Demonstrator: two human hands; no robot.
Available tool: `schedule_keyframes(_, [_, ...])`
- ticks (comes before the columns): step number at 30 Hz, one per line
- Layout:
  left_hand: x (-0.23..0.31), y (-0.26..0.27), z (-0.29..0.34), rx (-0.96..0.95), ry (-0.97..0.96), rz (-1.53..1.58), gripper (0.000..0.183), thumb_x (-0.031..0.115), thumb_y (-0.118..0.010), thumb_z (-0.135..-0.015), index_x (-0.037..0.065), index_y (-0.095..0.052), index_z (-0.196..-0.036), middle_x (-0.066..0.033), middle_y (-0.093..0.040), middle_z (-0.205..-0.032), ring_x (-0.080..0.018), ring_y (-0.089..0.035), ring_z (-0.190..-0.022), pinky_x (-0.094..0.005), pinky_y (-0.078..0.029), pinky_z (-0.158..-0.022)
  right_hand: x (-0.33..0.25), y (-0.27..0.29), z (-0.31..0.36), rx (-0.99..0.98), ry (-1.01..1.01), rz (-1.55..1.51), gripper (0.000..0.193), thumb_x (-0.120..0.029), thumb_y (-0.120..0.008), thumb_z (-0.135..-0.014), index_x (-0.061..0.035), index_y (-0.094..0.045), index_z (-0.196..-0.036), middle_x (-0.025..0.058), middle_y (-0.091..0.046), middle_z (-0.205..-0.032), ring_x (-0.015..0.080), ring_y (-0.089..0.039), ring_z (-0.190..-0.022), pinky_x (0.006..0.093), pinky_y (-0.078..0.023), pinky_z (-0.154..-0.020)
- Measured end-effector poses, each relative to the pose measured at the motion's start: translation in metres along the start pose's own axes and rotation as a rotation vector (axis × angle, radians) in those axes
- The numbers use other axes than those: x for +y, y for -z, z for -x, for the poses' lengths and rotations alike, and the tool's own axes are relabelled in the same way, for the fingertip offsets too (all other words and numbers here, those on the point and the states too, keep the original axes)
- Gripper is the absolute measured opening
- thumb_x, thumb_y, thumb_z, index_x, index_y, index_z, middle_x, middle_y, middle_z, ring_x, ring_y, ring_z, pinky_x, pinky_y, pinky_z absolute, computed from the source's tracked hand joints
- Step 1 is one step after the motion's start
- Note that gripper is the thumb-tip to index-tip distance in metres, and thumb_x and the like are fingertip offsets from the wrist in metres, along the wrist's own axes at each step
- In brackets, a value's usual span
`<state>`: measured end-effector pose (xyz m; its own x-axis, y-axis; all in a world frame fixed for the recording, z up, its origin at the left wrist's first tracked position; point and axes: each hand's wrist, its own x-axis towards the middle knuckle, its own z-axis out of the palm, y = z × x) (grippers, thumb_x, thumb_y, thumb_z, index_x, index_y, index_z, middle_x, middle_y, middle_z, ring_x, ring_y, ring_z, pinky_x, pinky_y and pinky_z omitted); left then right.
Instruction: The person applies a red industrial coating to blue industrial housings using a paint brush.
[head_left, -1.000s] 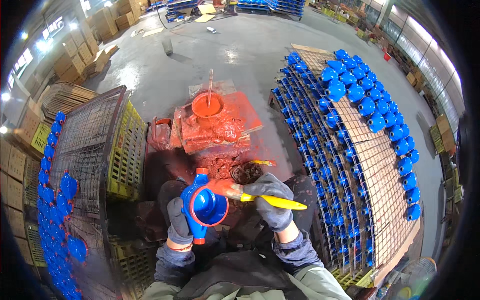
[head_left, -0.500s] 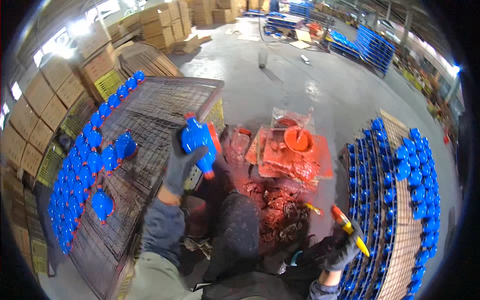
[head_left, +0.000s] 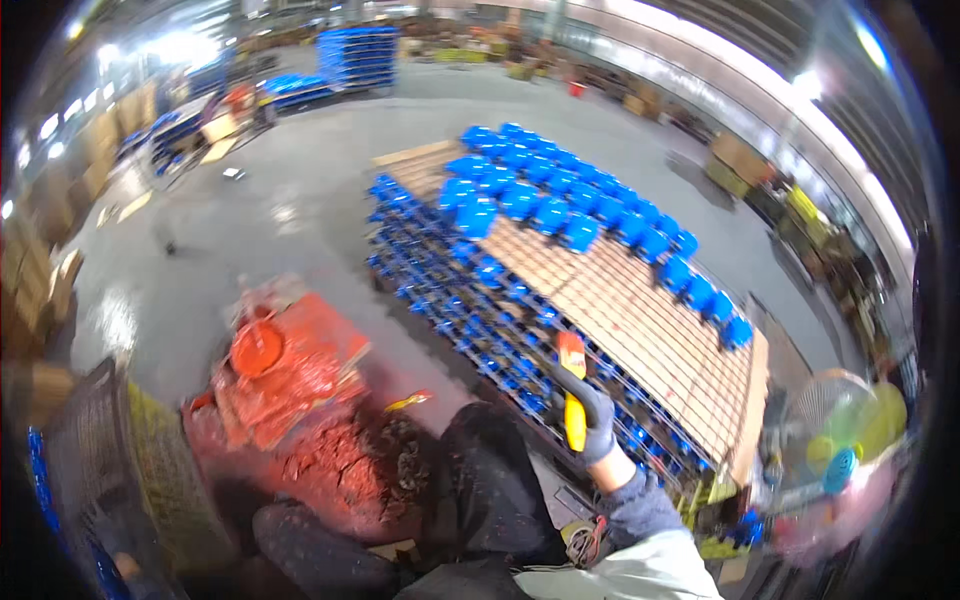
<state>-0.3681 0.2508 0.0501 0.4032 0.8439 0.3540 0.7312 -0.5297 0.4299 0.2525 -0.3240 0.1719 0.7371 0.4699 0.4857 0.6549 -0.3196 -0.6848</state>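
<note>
A paintbrush (head_left: 575,420) with a yellow handle and red-coated bristles is gripped in my gloved right hand (head_left: 598,412). It points up and away, over the near edge of a layered rack (head_left: 640,320) on my right. Rounded glossy blue parts (head_left: 550,213) stand in rows on the rack's top mesh, with more on the layers below. My left hand (head_left: 112,535) is a dark blur at the lower left, beside a mesh-topped table (head_left: 85,440). Its fingers cannot be made out, nor whether it holds anything. Blue parts (head_left: 42,480) show along that table's far left edge.
A red paint pot (head_left: 257,347) stands on a paint-covered board (head_left: 320,345) ahead of my knees. Red-smeared clumps (head_left: 340,460) lie on the floor, with a second yellow-handled brush (head_left: 408,401) nearby. A fan (head_left: 825,430) stands at the right; a blue stack (head_left: 358,60) is far off.
My view has swung right, bringing the right rack to the middle. My right hand has raised the brush over its edge. My left hand, which held a blue part, is now blurred at lower left.
</note>
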Motion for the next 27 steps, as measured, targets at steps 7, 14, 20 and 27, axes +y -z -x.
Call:
schedule_keyframes(7, [0.211,-0.111,-0.014,-0.227,-0.427,0.283,0.035,0.013,-0.066,-0.084,0.003,-0.063,-0.117,-0.0180,-0.064,-0.116,-0.0382,-0.061,-0.106,-0.0463,-0.048,-0.094,0.081,0.104,-0.063,0.143,0.190,0.579,0.046,-0.008,-0.067,-0.074,-0.0160,-0.061,-0.119,0.0077,-0.067,-0.083,0.0289,-0.065,-0.081,0.0417,-0.050,-0.073])
schedule_keyframes(14, [0.620,-0.003,0.045,-0.461,-1.480,0.849,0.023,0.022,-0.059,-0.094,0.008,-0.070,-0.109,-0.0137,-0.068,-0.112,-0.0256,-0.066,-0.102,-0.0403,-0.053,-0.090,0.280,0.281,-0.010,0.792,-0.209,0.550,0.037,-0.003,-0.053,-0.087,-0.0070,-0.063,-0.123,0.0171,-0.067,-0.112,0.0304,-0.063,-0.106,0.0365,-0.049,-0.092])
schedule_keyframes(20, [0.711,0.004,0.091,0.085,-1.674,0.852,0.027,0.025,-0.060,-0.085,0.011,-0.067,-0.107,-0.0160,-0.064,-0.115,-0.0303,-0.065,-0.103,-0.0429,-0.055,-0.090,0.391,0.341,0.052,1.064,-0.627,0.614,0.050,-0.015,-0.071,-0.082,-0.0034,-0.052,-0.126,0.0133,-0.060,-0.120,0.0254,-0.058,-0.109,0.0346,-0.046,-0.092])
schedule_keyframes(27, [0.741,0.007,0.083,-0.149,-1.496,0.844,0.018,0.019,-0.063,-0.085,0.009,-0.071,-0.097,-0.0128,-0.070,-0.104,-0.0221,-0.069,-0.091,-0.0323,-0.056,-0.083,0.432,0.362,0.057,1.265,-0.629,0.445,0.040,-0.014,-0.072,-0.084,-0.0047,-0.054,-0.119,0.0108,-0.059,-0.111,0.0221,-0.059,-0.089,0.0324,-0.048,-0.081])
